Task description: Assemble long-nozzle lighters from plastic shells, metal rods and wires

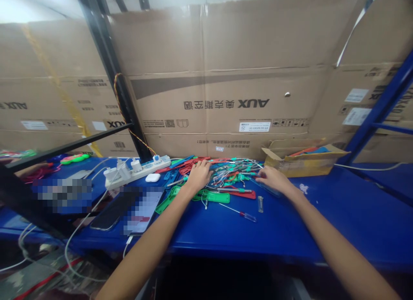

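Note:
A heap of coloured plastic strips and thin wired parts point(230, 173), in red, green, blue and silver, lies at the back of the blue table. My left hand point(200, 175) is on the left part of this heap, back up, fingers curled down; what they grip, if anything, is hidden. At the heap's right edge, my right hand point(274, 178) has its fingers bent inward beside a bluish piece; I cannot make out what is between them. Green plastic strips point(217, 197) lie in front of my left hand. Nearer the front are a screwdriver point(248, 216) and a small clear tube point(260, 204).
An open cardboard box point(300, 164) with coloured pieces stands at the back right. To the left are a power strip point(138, 173) with plugged-in chargers, a white earbud case point(152, 177) and two phones point(111, 211). Cardboard sheets point(226, 46) wall the back; a black post point(119, 85) rises left.

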`<control>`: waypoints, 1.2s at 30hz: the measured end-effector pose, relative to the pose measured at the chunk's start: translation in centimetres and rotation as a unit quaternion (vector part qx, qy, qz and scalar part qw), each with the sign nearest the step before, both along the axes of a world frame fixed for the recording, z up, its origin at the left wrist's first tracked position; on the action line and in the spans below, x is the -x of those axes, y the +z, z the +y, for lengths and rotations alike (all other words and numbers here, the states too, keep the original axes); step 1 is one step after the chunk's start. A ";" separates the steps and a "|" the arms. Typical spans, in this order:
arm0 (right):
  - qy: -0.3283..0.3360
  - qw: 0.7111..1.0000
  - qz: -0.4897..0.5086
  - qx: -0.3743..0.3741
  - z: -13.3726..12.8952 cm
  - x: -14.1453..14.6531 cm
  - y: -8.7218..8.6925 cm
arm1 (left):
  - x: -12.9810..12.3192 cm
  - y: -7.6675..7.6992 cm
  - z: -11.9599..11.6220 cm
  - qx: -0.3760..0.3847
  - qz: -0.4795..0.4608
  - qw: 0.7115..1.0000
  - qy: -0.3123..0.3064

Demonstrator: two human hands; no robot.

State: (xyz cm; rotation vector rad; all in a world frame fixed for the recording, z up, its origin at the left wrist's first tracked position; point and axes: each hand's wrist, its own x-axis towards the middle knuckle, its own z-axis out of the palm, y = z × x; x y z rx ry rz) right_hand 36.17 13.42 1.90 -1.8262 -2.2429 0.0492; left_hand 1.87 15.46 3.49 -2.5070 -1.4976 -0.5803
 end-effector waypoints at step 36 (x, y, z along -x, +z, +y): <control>0.347 0.925 0.142 0.066 -5.7 8.9 3.0 | -0.6 2.4 -1.7 -0.073 -0.109 0.974 -0.183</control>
